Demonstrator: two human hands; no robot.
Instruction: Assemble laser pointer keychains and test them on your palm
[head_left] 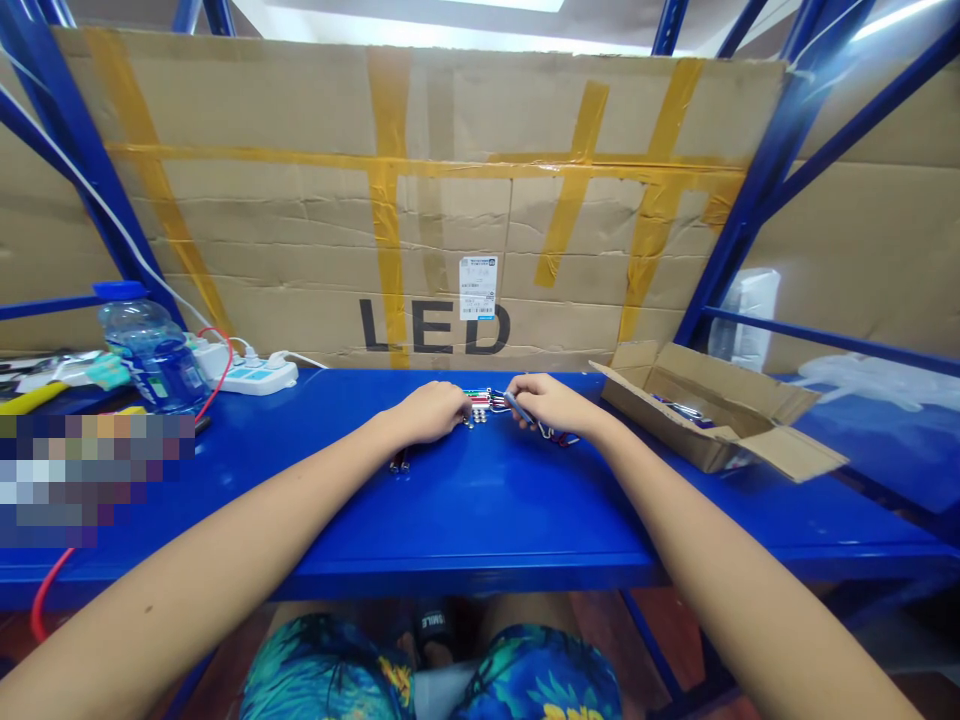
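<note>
On the blue table, my left hand rests with its fingers curled down at a small group of shiny round metal pieces. What its fingertips pinch, if anything, is too small to name. A row of thin coloured strips lies between the hands, just behind the metal pieces. My right hand is closed on a slim grey object held at a slant beside the strips. Thin dark red and pale cords show under that hand. Two small dark pieces with metal ends lie nearer, below my left wrist.
An open cardboard box with small items stands at right. To the left are a plastic bottle, a white power strip and a red cable. A large cardboard sheet rises behind the table, between blue posts.
</note>
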